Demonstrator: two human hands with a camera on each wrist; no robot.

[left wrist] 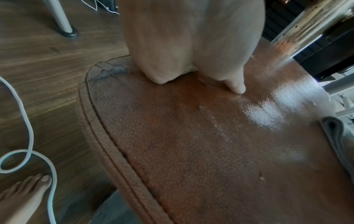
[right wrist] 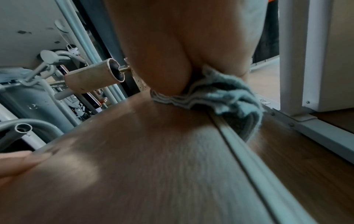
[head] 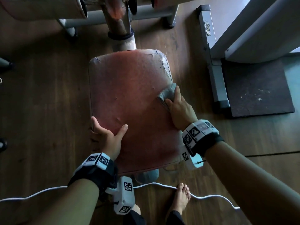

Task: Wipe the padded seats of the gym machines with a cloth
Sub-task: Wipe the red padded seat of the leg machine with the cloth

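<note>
A worn red-brown padded seat (head: 129, 103) fills the middle of the head view, its cover cracked at the far corners. My left hand (head: 107, 135) grips the seat's near left edge, thumb on top and fingers round the rim; the left wrist view shows the thumb (left wrist: 235, 86) pressed on the seat (left wrist: 210, 151). My right hand (head: 177, 106) holds a bunched grey cloth (head: 168, 92) against the right edge, thumb on top. In the right wrist view the cloth (right wrist: 220, 97) hangs partly over the rim of the seat (right wrist: 134, 166). The left wrist view catches the cloth (left wrist: 333, 136) at its right edge.
The seat post (head: 120, 30) rises at the far end, with roller pads (head: 40, 8) beyond. A grey frame bar (head: 211, 62) and dark rubber mat (head: 256, 88) lie to the right. A white cable (head: 48, 190) crosses the wooden floor by my bare foot (head: 181, 198).
</note>
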